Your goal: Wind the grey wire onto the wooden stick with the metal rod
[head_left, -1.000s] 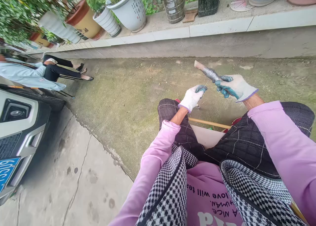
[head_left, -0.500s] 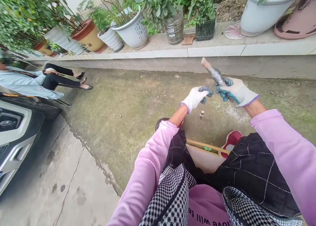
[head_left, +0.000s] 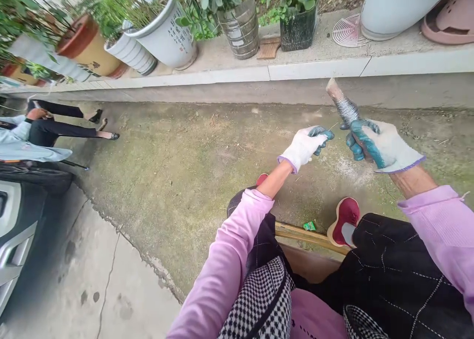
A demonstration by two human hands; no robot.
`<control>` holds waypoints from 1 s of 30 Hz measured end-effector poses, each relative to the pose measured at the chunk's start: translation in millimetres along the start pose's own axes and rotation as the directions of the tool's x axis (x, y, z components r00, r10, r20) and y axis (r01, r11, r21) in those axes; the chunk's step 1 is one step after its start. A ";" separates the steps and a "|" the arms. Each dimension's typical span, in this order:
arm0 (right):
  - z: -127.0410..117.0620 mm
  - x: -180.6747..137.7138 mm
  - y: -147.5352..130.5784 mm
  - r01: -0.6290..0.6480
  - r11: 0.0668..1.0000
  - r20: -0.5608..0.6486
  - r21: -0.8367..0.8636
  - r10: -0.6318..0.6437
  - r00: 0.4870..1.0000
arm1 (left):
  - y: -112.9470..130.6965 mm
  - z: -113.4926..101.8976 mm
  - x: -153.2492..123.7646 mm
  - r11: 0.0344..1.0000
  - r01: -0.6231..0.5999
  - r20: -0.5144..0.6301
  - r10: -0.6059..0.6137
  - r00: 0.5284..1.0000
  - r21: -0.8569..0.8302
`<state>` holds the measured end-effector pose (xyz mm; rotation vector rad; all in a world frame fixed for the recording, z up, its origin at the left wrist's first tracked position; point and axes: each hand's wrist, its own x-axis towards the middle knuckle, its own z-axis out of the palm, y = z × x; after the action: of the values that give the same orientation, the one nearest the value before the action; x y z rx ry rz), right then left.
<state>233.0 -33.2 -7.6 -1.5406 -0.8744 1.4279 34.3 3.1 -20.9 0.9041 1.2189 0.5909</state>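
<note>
At the far left a parked car (head_left: pixel 15 240) is cut off by the frame edge, and beside it another person's legs (head_left: pixel 62 127) are stretched out over the concrete ground (head_left: pixel 166 171). Along the raised ledge (head_left: pixel 314 67) behind, a row of plant pots is set, among them a white pot (head_left: pixel 163 33).

The left arm, in a pink sleeve (head_left: pixel 229 260), is extended forward and slightly upward. The left hand (head_left: pixel 305 144), in a white glove with blue-green fingertips, is closed with thumb and fingers pinched together; a thin strand appears to be caught in the pinch, though it is too fine to be told for certain.

Just to the right, apart from it, the right hand (head_left: pixel 377 144), gloved alike, is wrapped firmly around a wooden stick (head_left: pixel 346 107). The stick is held tilted, its upper end pointing up and to the left, and a band of grey wire is wound around it just above the fist. The right forearm is bent back toward the body.

Below the hands a red shoe (head_left: pixel 344 220) is planted on the ground, with a bamboo pole (head_left: pixel 307 235) lying across in front of the knees.
</note>
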 end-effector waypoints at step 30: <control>22.6 7.8 10.5 -0.051 0.991 -0.006 0.123 0.053 0.999 | 0.8 -8.1 0.9 0.964 0.122 -0.068 -0.142 0.988 -0.238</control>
<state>210.9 -27.7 -20.3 -1.4856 -0.7314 1.4827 26.8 6.5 -21.3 0.6001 1.2452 0.6551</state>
